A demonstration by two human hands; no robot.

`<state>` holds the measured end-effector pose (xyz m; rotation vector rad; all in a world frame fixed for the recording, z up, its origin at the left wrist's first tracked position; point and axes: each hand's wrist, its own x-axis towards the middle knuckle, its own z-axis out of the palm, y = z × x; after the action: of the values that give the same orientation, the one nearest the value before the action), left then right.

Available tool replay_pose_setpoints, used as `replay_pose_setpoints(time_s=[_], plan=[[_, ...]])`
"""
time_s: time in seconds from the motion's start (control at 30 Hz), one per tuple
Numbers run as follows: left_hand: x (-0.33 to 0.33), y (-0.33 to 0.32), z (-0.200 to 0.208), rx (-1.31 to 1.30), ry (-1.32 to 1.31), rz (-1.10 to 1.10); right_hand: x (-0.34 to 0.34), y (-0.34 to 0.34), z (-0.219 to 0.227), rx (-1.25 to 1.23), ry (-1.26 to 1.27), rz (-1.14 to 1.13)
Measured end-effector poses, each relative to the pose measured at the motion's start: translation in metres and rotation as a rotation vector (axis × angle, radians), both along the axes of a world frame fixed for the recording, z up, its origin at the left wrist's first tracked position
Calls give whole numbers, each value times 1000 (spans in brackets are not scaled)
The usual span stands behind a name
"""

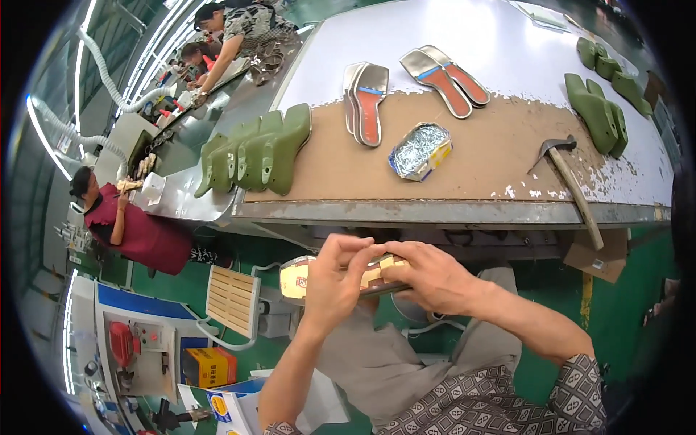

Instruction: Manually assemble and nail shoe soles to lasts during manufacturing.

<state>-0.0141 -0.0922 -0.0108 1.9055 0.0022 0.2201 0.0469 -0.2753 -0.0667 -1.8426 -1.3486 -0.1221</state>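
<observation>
Above my lap, just in front of the bench edge, I hold a long insole (pixel 293 280), pale yellow with brown patches and a dark rim. Its rounded end sticks out to the left with a small red mark on it. My left hand (pixel 338 284) grips it near the middle, with thumb and fingertips pinched together on top. Around its other end my right hand (pixel 438 279) is closed, fingertips close to those of the left. Whether something small sits between the left fingertips is hidden.
On the bench (pixel 333 177) stand green shoe lasts (pixel 279 148) at left and more lasts (pixel 598 116) at right. Silver-and-red insoles (pixel 370 109) lie behind a box of nails (pixel 420 152). A hammer (pixel 573 185) overhangs the front edge. Co-workers (pixel 134 225) work at left.
</observation>
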Motion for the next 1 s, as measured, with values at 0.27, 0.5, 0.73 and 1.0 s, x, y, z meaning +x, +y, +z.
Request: replay_pose_setpoints(time_s=[0.27,0.5,0.73,1.0], plan=[[3,-5,1,470,46,-21,43,-167,14,-457,-369,-1033],[5,-5,0,523,128,-32,52,-228,16,-805,115,-1144],[3,-10,-7,507,44,-3,-17,-165,66,-135,660,-749],[3,-12,2,500,-4,-48,-37,-107,111,-101,301,-164]])
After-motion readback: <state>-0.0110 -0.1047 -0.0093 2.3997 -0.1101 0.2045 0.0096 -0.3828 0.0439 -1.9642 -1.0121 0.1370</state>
